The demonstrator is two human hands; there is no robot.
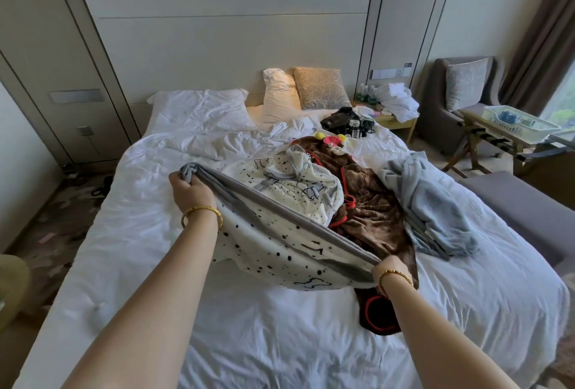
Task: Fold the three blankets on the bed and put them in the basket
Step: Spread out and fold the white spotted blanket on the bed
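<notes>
A white blanket (280,245) with black spots and a grey border is lifted off the bed (140,248) along one edge. My left hand (189,186) grips one end of that grey edge, bunched in the fist. My right hand (389,265) grips the same edge lower right, fingers hidden in the cloth. The rest of this blanket lies crumpled at mid-bed. Under it spreads a brown blanket (373,211) with red trim. A light blue blanket (432,202) lies heaped to the right. A pale basket (516,122) stands on a rack at far right.
Pillows (320,88) lean on the headboard. Black devices and cables (345,122) lie near the bed's head. A nightstand with towels (398,100), a grey armchair (460,90) and a grey bench (529,208) stand right of the bed.
</notes>
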